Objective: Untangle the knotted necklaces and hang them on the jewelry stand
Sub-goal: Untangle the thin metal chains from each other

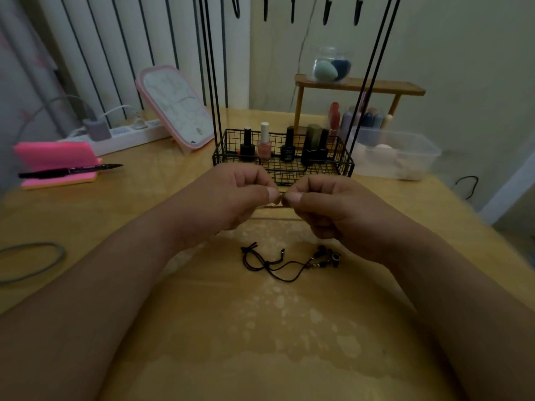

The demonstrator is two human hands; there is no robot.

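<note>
Left hand [237, 195] and right hand [324, 209] pinch thin chain [281, 196]; bottle labels [287, 153] illegible.

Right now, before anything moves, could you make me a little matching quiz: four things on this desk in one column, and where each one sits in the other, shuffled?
1. black cord necklace
2. black marker pen
3. pink nail polish bottle with white cap
4. clear jar of egg-shaped sponges

A. on the small wooden shelf
B. in the black wire basket
C. on the pink notepad
D. flat on the yellow table top

Pairs: 1-D, 2-C, 3-B, 4-A.
</note>
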